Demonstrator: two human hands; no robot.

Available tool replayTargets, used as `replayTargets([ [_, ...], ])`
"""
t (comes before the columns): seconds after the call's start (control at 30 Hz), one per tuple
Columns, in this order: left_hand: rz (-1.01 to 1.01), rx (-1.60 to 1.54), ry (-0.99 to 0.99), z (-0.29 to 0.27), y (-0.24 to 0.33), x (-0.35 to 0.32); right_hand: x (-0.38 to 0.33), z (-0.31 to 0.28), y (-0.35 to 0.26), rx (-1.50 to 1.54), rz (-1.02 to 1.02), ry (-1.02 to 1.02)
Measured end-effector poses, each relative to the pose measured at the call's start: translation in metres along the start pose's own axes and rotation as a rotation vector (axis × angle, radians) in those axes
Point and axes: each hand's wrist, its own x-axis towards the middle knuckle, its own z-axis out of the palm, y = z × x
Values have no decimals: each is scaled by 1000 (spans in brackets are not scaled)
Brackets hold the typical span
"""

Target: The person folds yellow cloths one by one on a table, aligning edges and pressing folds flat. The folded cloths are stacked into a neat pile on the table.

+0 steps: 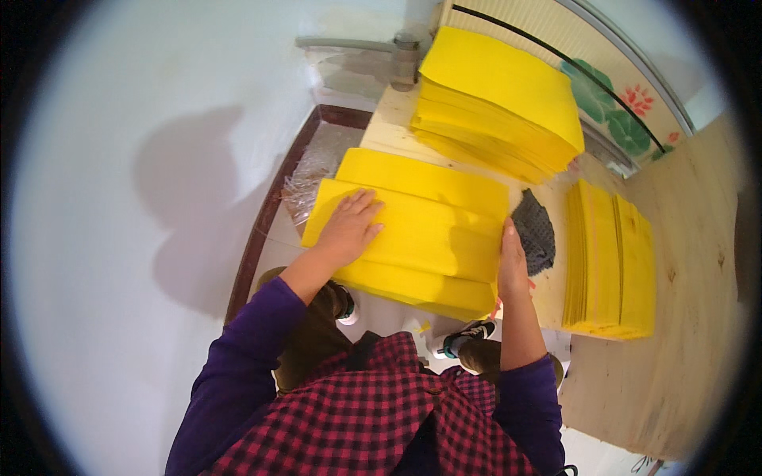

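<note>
Before me lies a folded yellow felt-like sheet bundle (432,238), its layers stepped and overlapping from front to back. My left hand (347,228) rests on the upper layer near its left end, fingers outstretched and pointing right. Along the right edge of the bundle stands my right hand (512,258), its fingers straight and its side against the yellow edges; part of that hand is turned out of sight. Neither hand is closed round anything. A crumpled dark grey cloth (534,232) lies just right of my right hand.
A tall stack of yellow sheets (500,87) stands at the back of the wooden table (389,127). Another yellow stack (609,262) sits at the right, beside a wooden board (690,270). A clear jar (404,63) is behind. A white wall (159,262) bounds the left; clear plastic (313,178) lies near it.
</note>
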Motion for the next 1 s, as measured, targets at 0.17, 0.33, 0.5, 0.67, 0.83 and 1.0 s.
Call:
replayTargets([
  [0.17, -28, -22, 13, -3, 4, -4, 2, 5, 3, -170, -61, -1],
  [0.33, -20, -24, 28, -4, 2, -8, 3, 6, 5, -99, -43, 33],
  [0.5, -37, -11, 14, 1, 0, -7, 1, -9, 8, 46, -41, 112],
  [0.67, -11, -21, 64, -1, 0, -6, -7, -26, 9, 40, 1, 223],
  [0.83, 3, -64, 49, -9, -5, -4, -10, -29, 5, -88, 49, 219],
  [1.0, 47, -90, 49, -11, -12, -6, -4, -11, -2, -424, -175, 114],
])
